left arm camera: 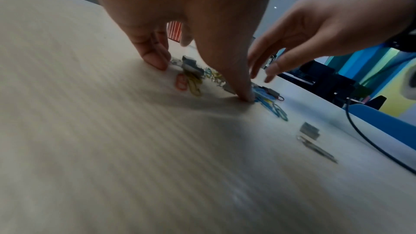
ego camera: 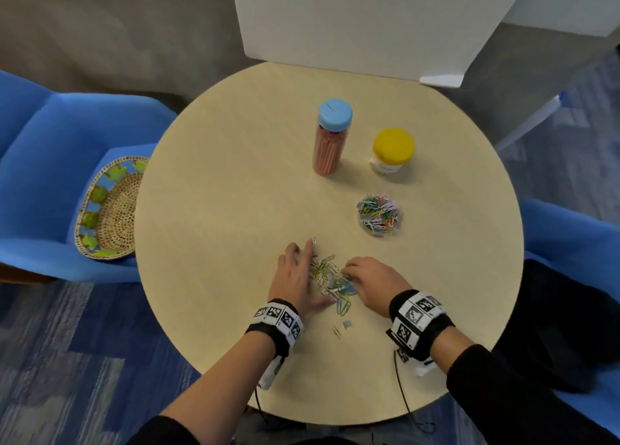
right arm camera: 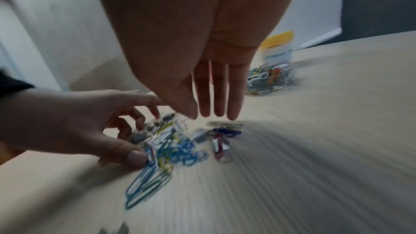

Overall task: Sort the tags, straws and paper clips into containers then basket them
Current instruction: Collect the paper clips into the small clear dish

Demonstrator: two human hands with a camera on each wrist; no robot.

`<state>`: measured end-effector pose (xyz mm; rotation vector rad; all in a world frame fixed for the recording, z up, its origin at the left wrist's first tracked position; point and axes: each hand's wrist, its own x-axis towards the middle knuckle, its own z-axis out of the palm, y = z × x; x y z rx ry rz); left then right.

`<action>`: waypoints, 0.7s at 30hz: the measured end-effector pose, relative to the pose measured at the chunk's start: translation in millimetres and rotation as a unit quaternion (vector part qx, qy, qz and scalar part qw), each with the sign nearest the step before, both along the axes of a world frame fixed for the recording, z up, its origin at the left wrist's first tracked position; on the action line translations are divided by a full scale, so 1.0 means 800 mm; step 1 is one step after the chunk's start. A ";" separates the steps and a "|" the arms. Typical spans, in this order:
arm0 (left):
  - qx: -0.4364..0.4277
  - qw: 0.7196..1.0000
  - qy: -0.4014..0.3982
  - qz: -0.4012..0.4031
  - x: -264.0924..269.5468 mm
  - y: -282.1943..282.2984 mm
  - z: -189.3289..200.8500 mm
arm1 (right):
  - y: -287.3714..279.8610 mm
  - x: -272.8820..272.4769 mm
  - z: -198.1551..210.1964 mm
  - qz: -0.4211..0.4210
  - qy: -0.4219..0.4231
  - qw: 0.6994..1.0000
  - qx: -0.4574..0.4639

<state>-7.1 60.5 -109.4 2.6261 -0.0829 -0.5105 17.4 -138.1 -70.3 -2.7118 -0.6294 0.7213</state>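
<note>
- Round counter (ego camera: 208, 210), blue chairs at nine and three o'clock, basket (ego camera: 110, 210) waiting on the left one.
- Left hand (ego camera: 293, 273) and right hand (ego camera: 370, 282), both grips open-fingered, corral loose paper clips (ego camera: 327, 272) at six o'clock.
- Next, I'd judge: scoop them into the clear container (ego camera: 379, 214) at three o'clock.
- Strays near the edge; plenty of room mid-counter.

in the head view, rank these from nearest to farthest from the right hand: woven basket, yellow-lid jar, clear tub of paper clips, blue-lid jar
Measured from the right hand:
1. Clear tub of paper clips, just beyond the hand.
2. Yellow-lid jar, farther back, slightly right.
3. Blue-lid jar, at the back, left of the yellow one.
4. Woven basket, off the table on the blue chair, far left.
</note>
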 end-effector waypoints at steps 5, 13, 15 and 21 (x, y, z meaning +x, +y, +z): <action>0.011 0.997 -0.002 -0.082 0.023 -0.004 0.013 | -0.032 -0.012 0.007 -0.165 0.077 0.982 -0.057; -0.006 0.991 -0.027 -0.128 0.038 -0.016 0.019 | 0.018 -0.039 -0.025 -0.206 0.039 0.977 0.043; -0.018 0.994 -0.039 -0.101 0.042 -0.016 0.021 | 0.027 -0.032 -0.030 -0.188 0.004 0.981 0.035; -0.062 0.997 -0.049 0.004 0.063 -0.009 0.025 | 0.025 -0.012 -0.028 -0.163 -0.027 0.985 0.043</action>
